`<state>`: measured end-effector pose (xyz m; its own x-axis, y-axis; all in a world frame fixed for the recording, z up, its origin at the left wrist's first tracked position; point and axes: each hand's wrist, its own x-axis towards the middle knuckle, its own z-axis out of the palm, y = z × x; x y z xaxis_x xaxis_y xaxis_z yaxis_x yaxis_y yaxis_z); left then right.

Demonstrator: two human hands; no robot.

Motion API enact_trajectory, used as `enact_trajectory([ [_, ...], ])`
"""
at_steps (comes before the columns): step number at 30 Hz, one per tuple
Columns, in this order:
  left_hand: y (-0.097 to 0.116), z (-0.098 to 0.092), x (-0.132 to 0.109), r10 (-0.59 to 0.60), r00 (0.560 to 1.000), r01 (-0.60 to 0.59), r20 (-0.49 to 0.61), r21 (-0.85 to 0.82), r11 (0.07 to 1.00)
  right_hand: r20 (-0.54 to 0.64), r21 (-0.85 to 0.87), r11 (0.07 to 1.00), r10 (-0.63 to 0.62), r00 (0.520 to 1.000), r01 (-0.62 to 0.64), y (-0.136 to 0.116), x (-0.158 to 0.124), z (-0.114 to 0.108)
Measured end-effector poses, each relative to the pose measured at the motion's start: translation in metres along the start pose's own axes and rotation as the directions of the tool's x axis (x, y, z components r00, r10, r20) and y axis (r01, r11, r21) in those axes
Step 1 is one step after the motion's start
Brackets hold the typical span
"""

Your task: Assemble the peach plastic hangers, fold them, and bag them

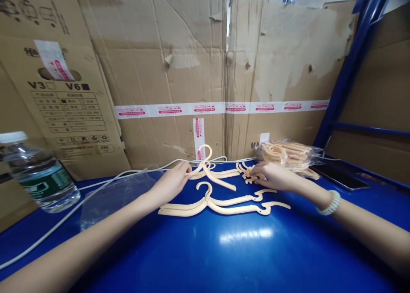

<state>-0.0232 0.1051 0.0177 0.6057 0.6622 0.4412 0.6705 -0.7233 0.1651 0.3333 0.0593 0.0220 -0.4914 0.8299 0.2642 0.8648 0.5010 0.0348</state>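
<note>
My left hand is closed on the left end of a peach plastic hanger that is tilted up off the blue table. My right hand, with a white bead bracelet on its wrist, pinches the right ends of the peach hangers lying near the back of the table. A stack of two or three more hangers lies flat just in front of both hands. A clear bag of several hangers lies behind my right hand.
A water bottle lies at the left. A clear plastic bag and a white cable cross the left side. A dark phone rests at the right by the blue rack frame. Cardboard walls close the back.
</note>
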Motion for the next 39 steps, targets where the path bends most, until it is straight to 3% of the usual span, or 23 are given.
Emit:
enact_trajectory([
  [4,0.018,-0.014,-0.013,-0.061,0.995,0.052,-0.074,-0.109,0.993,0.004,0.024,0.999,-0.030,1.000,0.030,0.000,0.002,0.004],
  [10,0.057,-0.022,-0.054,-0.142,0.984,0.079,-0.107,-0.452,0.889,-0.025,-0.066,0.997,-0.052,0.998,0.050,0.000,0.001,0.005],
  [13,0.071,-0.020,-0.074,-0.182,0.981,0.128,-0.060,-0.499,0.857,-0.169,-0.084,0.996,-0.023,0.985,0.009,0.000,-0.002,-0.003],
  [16,0.078,-0.016,-0.087,-0.186,0.982,0.149,-0.030,-0.483,0.863,-0.384,-0.019,0.997,0.066,0.921,-0.080,-0.001,-0.005,-0.013],
  [20,0.083,-0.010,-0.097,-0.186,0.982,0.157,-0.023,-0.438,0.885,-0.574,0.242,0.961,0.253,0.779,-0.134,-0.019,-0.013,-0.022],
  [22,0.084,-0.008,-0.100,-0.184,0.983,0.162,-0.010,-0.432,0.887,-0.552,0.477,0.872,0.391,0.737,-0.106,-0.037,-0.021,-0.024],
  [24,0.085,-0.005,-0.103,-0.178,0.984,0.160,0.001,-0.448,0.880,-0.410,0.732,0.679,0.496,0.766,-0.048,-0.059,-0.030,-0.023],
  [26,0.086,-0.003,-0.104,-0.180,0.984,0.160,0.003,-0.465,0.871,-0.298,0.861,0.508,0.538,0.788,-0.021,-0.078,-0.039,-0.021],
  [30,0.087,0.000,-0.106,-0.191,0.981,0.178,0.021,-0.483,0.858,-0.179,0.949,0.315,0.574,0.799,-0.014,-0.098,-0.049,-0.015],
  [35,0.086,-0.001,-0.107,-0.184,0.983,0.165,0.008,-0.477,0.863,-0.064,0.992,0.126,0.633,0.772,-0.020,-0.095,-0.046,-0.008],
  [39,0.087,-0.003,-0.107,-0.196,0.981,0.174,0.001,-0.465,0.868,0.059,0.998,-0.050,0.570,0.820,-0.037,-0.092,-0.047,0.001],
])
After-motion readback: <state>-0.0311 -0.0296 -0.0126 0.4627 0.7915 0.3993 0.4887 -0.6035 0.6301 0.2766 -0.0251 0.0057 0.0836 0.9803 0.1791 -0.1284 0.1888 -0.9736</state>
